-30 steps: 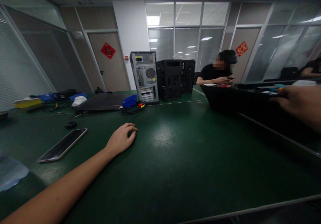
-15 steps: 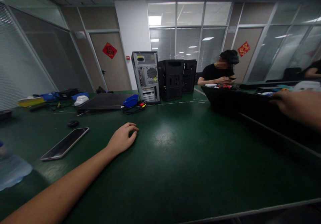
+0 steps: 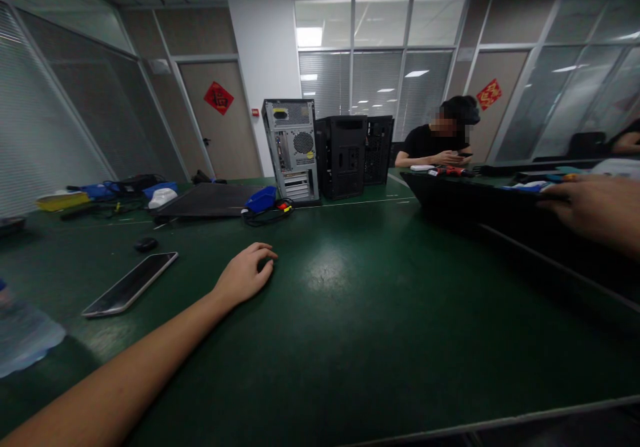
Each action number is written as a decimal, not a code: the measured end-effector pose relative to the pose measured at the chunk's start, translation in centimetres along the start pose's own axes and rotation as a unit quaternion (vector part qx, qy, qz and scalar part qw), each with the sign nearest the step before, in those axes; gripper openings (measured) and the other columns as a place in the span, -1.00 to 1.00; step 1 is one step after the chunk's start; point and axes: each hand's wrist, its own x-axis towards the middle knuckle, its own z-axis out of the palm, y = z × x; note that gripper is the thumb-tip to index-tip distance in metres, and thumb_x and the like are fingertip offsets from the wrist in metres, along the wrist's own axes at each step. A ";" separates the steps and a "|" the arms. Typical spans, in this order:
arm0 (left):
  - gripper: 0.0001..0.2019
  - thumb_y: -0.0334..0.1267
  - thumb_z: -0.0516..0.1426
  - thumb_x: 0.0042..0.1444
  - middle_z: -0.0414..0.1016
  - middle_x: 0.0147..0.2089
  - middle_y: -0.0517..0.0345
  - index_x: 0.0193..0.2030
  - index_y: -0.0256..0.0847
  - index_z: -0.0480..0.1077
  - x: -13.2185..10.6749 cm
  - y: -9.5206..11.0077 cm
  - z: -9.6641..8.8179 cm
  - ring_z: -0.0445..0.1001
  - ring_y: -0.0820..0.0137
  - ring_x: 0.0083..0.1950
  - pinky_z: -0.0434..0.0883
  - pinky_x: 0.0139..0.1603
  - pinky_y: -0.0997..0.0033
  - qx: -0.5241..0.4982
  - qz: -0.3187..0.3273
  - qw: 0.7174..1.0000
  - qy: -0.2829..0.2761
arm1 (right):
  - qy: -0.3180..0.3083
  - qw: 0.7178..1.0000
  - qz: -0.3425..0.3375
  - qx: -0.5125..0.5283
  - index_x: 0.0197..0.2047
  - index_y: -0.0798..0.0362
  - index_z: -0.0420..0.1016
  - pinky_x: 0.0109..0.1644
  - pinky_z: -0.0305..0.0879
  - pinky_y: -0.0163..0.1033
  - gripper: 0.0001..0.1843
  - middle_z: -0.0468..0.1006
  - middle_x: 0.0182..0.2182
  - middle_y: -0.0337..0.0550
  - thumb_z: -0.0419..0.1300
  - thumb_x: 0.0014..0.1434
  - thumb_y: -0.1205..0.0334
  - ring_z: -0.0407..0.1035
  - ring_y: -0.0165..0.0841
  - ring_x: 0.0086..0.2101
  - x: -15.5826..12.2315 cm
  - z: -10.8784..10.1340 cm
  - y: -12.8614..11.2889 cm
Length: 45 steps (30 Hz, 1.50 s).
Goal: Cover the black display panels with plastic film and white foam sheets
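Note:
My left hand [image 3: 245, 273] rests on the green table [image 3: 330, 340], its fingers loosely bent and apart, with nothing in it. At the right edge of view, my right hand [image 3: 595, 210] grips the upper edge of a large flat black panel [image 3: 465, 200]. The panel leans up from the table, and its far corner points toward the middle. Shadow hides most of its lower part, and the right fingertips are partly hidden.
A silver computer case [image 3: 295, 150] and black computer cases [image 3: 345, 157] stand at the back. A phone [image 3: 131, 285], a mouse [image 3: 145, 245] and a plastic bottle [image 3: 25, 337] lie left. A flat black panel [image 3: 205, 201] and a blue tray [image 3: 261, 199] lie behind. A person [image 3: 440, 140] sits opposite.
The panel's upper edge has dropped slightly at the right, with my right hand still on it, and more of the items behind it shows. My left hand has stayed in place.

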 end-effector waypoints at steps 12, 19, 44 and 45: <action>-0.65 -0.07 -0.01 0.22 0.45 0.14 -0.02 -0.08 -0.13 0.54 -0.1 0.0 0.0 0.47 0.13 0.09 0.40 0.12 0.11 -0.004 0.005 1.000 -0.005 | -0.065 0.994 0.046 -0.069 -0.07 0.01 0.47 -0.48 0.08 -0.11 -0.53 0.51 -0.29 0.19 -0.11 0.22 -0.06 0.35 -0.07 -0.45 -0.6 -1.8 -2.3; -0.66 -0.07 0.02 0.20 0.47 0.12 -0.02 -0.07 -0.13 0.54 0.1 0.0 0.3 0.46 0.13 0.10 0.38 0.14 0.10 -0.019 0.011 1.000 -0.010 | -0.043 0.996 0.005 -0.078 -0.18 0.02 0.41 -0.48 0.09 -0.12 -0.59 0.52 -0.32 0.12 -0.16 0.26 -0.03 0.37 -0.10 -0.46 -1.2 -4.8 -6.5; -0.21 -0.43 0.20 0.02 0.47 0.15 -0.23 0.40 -0.20 0.00 1.1 -3.4 -0.9 0.63 0.26 -0.27 0.57 -0.35 0.25 -0.585 -0.357 0.726 0.059 | 0.012 0.834 -0.450 0.319 0.15 0.07 0.40 0.20 0.30 0.03 -0.62 0.44 0.14 0.01 -0.06 0.35 0.23 0.34 -0.20 0.13 -5.5 -0.8 -25.3; -0.18 -0.53 0.19 -0.04 0.46 0.17 -0.23 0.39 -0.20 0.03 1.0 -3.4 -0.7 0.63 0.28 -0.25 0.57 -0.33 0.27 -0.576 -0.352 0.736 0.064 | -0.009 0.828 -0.466 0.312 0.14 0.07 0.41 0.19 0.31 0.03 -0.62 0.43 0.15 0.01 -0.02 0.35 0.16 0.34 -0.19 0.13 -5.1 -0.7 -25.2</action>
